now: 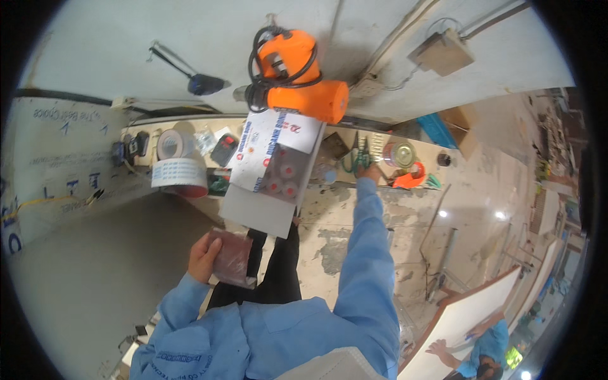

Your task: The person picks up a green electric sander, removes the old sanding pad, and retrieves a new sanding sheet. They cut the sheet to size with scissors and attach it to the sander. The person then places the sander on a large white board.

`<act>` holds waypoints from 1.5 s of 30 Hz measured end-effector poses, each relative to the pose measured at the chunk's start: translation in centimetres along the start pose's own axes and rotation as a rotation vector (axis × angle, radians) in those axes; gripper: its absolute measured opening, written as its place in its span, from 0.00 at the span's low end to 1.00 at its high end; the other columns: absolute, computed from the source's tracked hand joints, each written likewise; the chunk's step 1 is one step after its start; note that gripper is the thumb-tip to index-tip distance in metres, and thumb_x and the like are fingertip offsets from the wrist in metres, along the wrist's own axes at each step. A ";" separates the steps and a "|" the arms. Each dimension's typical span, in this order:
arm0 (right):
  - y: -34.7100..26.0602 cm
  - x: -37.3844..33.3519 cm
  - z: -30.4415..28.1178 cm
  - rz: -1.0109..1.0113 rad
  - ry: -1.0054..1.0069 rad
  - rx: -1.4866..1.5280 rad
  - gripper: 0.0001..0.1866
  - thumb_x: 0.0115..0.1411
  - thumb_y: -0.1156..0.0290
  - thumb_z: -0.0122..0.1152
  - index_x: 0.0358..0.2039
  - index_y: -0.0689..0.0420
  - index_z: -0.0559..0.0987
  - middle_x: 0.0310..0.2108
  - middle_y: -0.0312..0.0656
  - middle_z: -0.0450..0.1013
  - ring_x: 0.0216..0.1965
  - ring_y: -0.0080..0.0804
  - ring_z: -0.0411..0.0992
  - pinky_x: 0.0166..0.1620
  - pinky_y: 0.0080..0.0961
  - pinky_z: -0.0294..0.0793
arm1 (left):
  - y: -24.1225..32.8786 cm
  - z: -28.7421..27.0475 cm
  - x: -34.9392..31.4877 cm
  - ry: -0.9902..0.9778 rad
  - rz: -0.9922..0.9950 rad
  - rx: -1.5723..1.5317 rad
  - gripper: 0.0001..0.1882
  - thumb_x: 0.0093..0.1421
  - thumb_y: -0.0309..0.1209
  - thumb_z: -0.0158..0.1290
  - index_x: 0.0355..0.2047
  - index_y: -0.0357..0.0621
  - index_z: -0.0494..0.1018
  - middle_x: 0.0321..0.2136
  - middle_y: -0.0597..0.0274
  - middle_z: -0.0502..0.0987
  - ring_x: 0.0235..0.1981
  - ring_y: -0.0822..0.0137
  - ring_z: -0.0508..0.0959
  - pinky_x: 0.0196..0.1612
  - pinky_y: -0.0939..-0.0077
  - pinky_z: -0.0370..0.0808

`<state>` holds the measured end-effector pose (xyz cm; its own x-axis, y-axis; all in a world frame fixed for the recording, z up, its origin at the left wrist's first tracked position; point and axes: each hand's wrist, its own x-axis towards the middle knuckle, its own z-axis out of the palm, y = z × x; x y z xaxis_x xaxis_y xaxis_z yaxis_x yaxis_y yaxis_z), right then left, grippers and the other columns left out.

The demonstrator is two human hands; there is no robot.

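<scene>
Through the head view, I am looking down on both of my hands. My left hand is holding a flat brown packet in a shiny clear wrapper, its thumb pressing on the top face and the fingers curling underneath. The packet is hanging just right of that hand, in front of my dark trousers.

My right hand is lying farther out, on the near edge of a cluttered shelf. It is touching, as far as I am making out, the handles of a pair of scissors; the fingers are showing small and partly hidden, so I cannot tell whether they are gripping.

Just right of that hand, a round can is standing near a bright orange item. Between my hands and farther out, an open box is holding white round pieces, and an orange tool with a black cord is showing past its far end. Beyond my left hand, a roll of tape is sitting. Well right of both hands, another person is leaning over a white board.
</scene>
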<state>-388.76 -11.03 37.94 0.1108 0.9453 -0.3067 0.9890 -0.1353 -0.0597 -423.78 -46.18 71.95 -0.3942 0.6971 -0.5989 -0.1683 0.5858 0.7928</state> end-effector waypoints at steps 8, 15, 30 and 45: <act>-5.5 -17.3 -14.3 -0.482 -0.288 1.164 0.15 0.66 0.67 0.53 0.49 0.58 0.78 0.47 0.44 0.78 0.47 0.33 0.75 0.46 0.29 0.75 | 2.3 2.9 1.9 -0.007 0.105 -0.459 0.14 0.69 0.34 0.51 0.49 0.39 0.75 0.42 0.67 0.78 0.43 0.78 0.75 0.48 0.80 0.71; -11.7 -37.3 -22.8 -0.633 -0.858 1.244 0.15 0.69 0.65 0.52 0.45 0.63 0.78 0.34 0.37 0.76 0.36 0.22 0.72 0.42 0.23 0.73 | -2.3 4.5 5.1 -0.120 0.227 -0.522 0.07 0.68 0.33 0.53 0.39 0.44 0.75 0.35 0.72 0.78 0.35 0.80 0.73 0.40 0.83 0.69; -0.7 -40.8 -22.5 -0.094 -0.100 1.451 0.06 0.66 0.71 0.58 0.36 0.61 0.78 0.28 0.29 0.73 0.30 0.14 0.67 0.34 0.17 0.68 | 0.0 11.9 -1.3 -0.710 -0.065 -0.159 0.18 0.64 0.34 0.54 0.54 0.43 0.71 0.45 0.60 0.77 0.44 0.69 0.77 0.48 0.74 0.74; 22.4 -33.2 -29.6 -0.080 0.352 1.176 0.09 0.58 0.71 0.61 0.40 0.55 0.81 0.33 0.51 0.78 0.34 0.52 0.77 0.37 0.36 0.75 | 1.8 48.2 -1.2 -1.082 0.177 0.371 0.32 0.66 0.43 0.53 0.63 0.37 0.61 0.52 0.50 0.73 0.52 0.62 0.73 0.55 0.69 0.69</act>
<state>-367.35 -36.62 74.93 0.2549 0.9670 -0.0011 0.3240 -0.0865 -0.9421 -380.07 -26.02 68.61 0.6240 0.6660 -0.4087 0.1578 0.4049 0.9007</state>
